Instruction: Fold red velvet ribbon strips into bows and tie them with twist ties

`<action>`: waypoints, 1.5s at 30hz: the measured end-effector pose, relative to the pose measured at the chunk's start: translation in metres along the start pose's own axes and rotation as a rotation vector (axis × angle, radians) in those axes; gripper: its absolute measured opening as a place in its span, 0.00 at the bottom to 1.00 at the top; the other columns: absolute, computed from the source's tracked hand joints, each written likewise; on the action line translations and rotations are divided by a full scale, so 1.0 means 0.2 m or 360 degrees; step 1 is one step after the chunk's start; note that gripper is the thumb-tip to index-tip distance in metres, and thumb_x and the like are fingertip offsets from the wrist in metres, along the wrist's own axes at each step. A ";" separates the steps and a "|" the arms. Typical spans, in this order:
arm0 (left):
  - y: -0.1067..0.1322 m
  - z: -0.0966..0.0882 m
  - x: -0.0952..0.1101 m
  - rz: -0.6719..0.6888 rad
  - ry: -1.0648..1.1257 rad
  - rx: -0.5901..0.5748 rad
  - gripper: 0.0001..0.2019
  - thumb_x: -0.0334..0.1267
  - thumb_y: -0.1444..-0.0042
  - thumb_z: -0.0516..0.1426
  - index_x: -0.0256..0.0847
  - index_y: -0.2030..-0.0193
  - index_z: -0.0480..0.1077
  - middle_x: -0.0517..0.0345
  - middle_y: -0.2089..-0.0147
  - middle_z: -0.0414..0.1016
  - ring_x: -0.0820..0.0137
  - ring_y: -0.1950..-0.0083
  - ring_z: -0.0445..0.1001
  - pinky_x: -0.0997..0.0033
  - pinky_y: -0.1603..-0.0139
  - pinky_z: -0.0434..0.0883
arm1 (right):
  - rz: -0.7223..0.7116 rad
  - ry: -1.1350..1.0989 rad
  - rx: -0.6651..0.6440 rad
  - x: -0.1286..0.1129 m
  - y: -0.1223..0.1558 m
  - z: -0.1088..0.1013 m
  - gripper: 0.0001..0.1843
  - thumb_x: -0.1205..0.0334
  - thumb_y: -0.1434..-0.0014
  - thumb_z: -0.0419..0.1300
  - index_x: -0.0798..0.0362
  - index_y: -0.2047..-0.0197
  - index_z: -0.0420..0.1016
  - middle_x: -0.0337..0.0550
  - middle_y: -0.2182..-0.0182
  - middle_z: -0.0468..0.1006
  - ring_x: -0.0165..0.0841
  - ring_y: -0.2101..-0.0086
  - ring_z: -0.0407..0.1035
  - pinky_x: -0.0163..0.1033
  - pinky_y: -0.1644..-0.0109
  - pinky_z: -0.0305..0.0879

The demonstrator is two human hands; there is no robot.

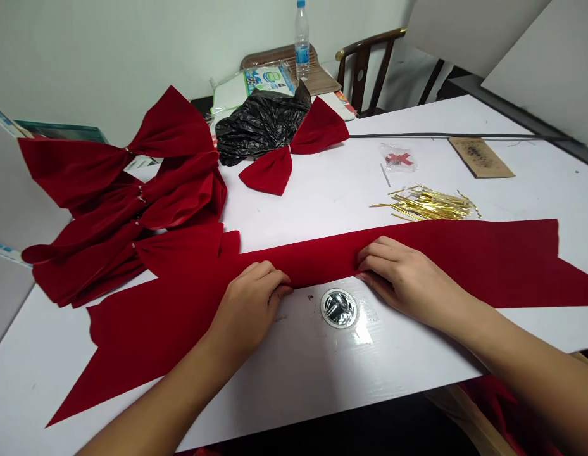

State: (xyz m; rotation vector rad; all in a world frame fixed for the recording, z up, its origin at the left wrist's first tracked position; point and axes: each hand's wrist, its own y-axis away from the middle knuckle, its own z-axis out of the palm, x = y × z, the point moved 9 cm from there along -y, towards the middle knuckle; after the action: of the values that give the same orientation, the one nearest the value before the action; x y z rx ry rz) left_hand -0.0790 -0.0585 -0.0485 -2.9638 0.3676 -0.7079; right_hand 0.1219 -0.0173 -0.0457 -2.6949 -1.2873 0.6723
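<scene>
A long red velvet-like ribbon [322, 253] with notched ends lies across the white table. Its middle part is narrower between my hands, where the near edge looks gathered or folded. My left hand [256, 297] pinches that near edge left of centre, thumb and fingers together. On the right of centre, my right hand [393, 272] has its fingers curled on the same strip, pinching it. A round metal-rimmed disc [339, 308] shows in the tabletop just below the ribbon, between the hands. Beyond the ribbon rests a bundle of gold twist ties [429, 204].
Several finished red bows [175, 190] are piled at left. One small red bow [317, 130] lies by a black plastic bag [265, 120]. Farther back are a water bottle [302, 44], a small clear packet [399, 158], a cardboard piece [481, 157] and a wooden chair [364, 69].
</scene>
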 end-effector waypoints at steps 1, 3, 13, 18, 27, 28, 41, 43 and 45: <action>0.00 0.00 0.00 -0.0002 0.0006 0.0006 0.06 0.31 0.36 0.59 0.40 0.62 0.79 0.59 0.63 0.77 0.70 0.61 0.74 0.70 0.63 0.71 | -0.0009 -0.0023 0.0006 0.00 0.00 0.00 0.09 0.68 0.31 0.55 0.59 0.60 0.76 0.48 0.61 0.77 0.36 0.59 0.68 0.43 0.57 0.69; 0.00 -0.01 0.00 0.0007 0.0043 0.0028 0.05 0.30 0.38 0.61 0.40 0.62 0.80 0.60 0.64 0.78 0.71 0.61 0.74 0.72 0.62 0.72 | 0.0002 -0.0054 0.0011 0.01 0.00 0.00 0.09 0.67 0.31 0.56 0.59 0.60 0.76 0.47 0.61 0.77 0.36 0.58 0.69 0.43 0.56 0.70; 0.01 -0.05 0.00 0.0077 0.0119 0.0165 0.06 0.29 0.38 0.62 0.40 0.59 0.82 0.60 0.65 0.79 0.74 0.63 0.76 0.76 0.63 0.73 | 0.0029 -0.0112 0.0015 0.04 0.00 -0.01 0.08 0.66 0.31 0.57 0.58 0.59 0.77 0.45 0.61 0.79 0.34 0.59 0.70 0.41 0.57 0.71; 0.02 -0.05 0.01 0.0129 0.0057 0.0201 0.04 0.33 0.37 0.62 0.40 0.58 0.80 0.60 0.63 0.79 0.74 0.61 0.75 0.74 0.60 0.73 | 0.0024 -0.0119 0.0004 0.04 0.00 -0.01 0.08 0.66 0.31 0.57 0.58 0.59 0.77 0.45 0.61 0.79 0.34 0.59 0.71 0.42 0.57 0.72; 0.02 -0.01 0.00 0.0216 -0.0031 0.0166 0.05 0.35 0.33 0.58 0.39 0.56 0.76 0.61 0.60 0.78 0.73 0.59 0.72 0.72 0.58 0.70 | 0.0024 -0.0099 0.0007 0.05 0.01 0.00 0.07 0.66 0.31 0.58 0.58 0.59 0.77 0.44 0.61 0.78 0.34 0.60 0.71 0.42 0.57 0.72; 0.02 -0.01 0.00 0.0218 -0.0036 0.0161 0.05 0.35 0.33 0.58 0.40 0.55 0.76 0.61 0.60 0.77 0.73 0.59 0.72 0.72 0.58 0.70 | 0.0023 -0.0094 0.0007 0.05 0.01 0.00 0.07 0.66 0.31 0.57 0.58 0.59 0.77 0.44 0.61 0.78 0.34 0.60 0.71 0.42 0.58 0.72; 0.01 0.01 0.03 0.0126 -0.0164 0.0050 0.07 0.30 0.33 0.55 0.36 0.62 0.74 0.57 0.62 0.73 0.70 0.62 0.67 0.69 0.63 0.67 | 0.0016 0.0027 0.0003 0.03 0.01 -0.01 0.07 0.66 0.32 0.57 0.57 0.60 0.75 0.45 0.58 0.78 0.37 0.58 0.72 0.44 0.58 0.73; 0.01 0.00 0.05 0.0186 -0.0158 0.0090 0.07 0.30 0.33 0.55 0.36 0.61 0.74 0.56 0.60 0.74 0.69 0.60 0.68 0.69 0.61 0.68 | 0.0029 0.0023 -0.0008 0.03 0.01 0.00 0.07 0.65 0.31 0.56 0.57 0.60 0.75 0.45 0.58 0.78 0.37 0.58 0.72 0.44 0.58 0.73; 0.01 -0.01 0.06 0.0214 -0.0156 0.0115 0.07 0.31 0.33 0.55 0.36 0.61 0.74 0.55 0.57 0.75 0.68 0.57 0.69 0.67 0.58 0.70 | 0.0046 0.0002 -0.0024 0.03 0.01 0.00 0.07 0.65 0.31 0.56 0.57 0.60 0.75 0.44 0.59 0.78 0.36 0.58 0.71 0.44 0.57 0.73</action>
State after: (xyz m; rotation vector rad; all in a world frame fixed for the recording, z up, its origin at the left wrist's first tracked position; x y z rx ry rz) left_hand -0.0698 -0.0639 -0.0421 -2.8598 0.5160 -0.5470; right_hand 0.1269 -0.0137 -0.0482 -2.7307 -1.2606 0.6667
